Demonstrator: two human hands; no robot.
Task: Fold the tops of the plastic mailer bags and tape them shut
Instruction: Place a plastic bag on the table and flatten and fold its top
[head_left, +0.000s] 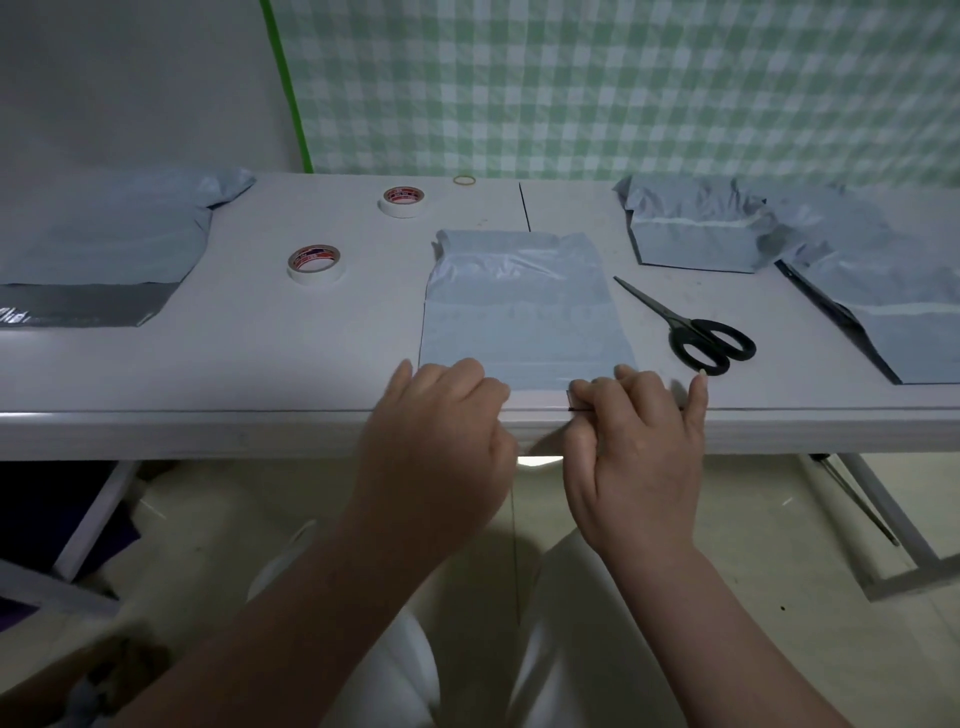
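A pale grey plastic mailer bag (522, 306) lies flat in the middle of the white table (311, 358), its near edge at the table's front. My left hand (441, 415) grips that near edge at its left end with curled fingers. My right hand (636, 426) pinches the same edge at its right end, little finger stretched out. Two rolls of white tape stand left of the bag: one closer (316, 265), one further back (402, 201). Black-handled scissors (691, 330) lie just right of the bag.
A stack of mailer bags (98, 244) lies at the far left. Two more mailer bags, one (696, 234) and another (878, 291), lie at the right. A rubber band (464, 180) sits near the back edge. A checked green curtain hangs behind. Table legs show below right.
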